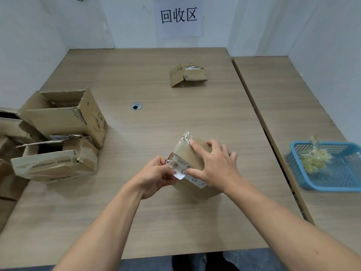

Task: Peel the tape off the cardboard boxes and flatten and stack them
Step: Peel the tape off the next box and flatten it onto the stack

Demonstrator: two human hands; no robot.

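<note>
Peeling: tape on the small box is pinched by the left hand.
Bracing: the box is pressed onto the worktop by the flat, spread right hand.
Done: one flattened box is laid far back; tape scraps are held in the blue basket.
Left: this box and the upright boxes at the left are judged unflattened.

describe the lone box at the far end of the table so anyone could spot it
Find the paper sign on the back wall, then look down to the far part of the wooden table. There lies a small cardboard box, folded nearly flat. Unlike the open boxes crowded at the left edge, it sits alone.
</note>
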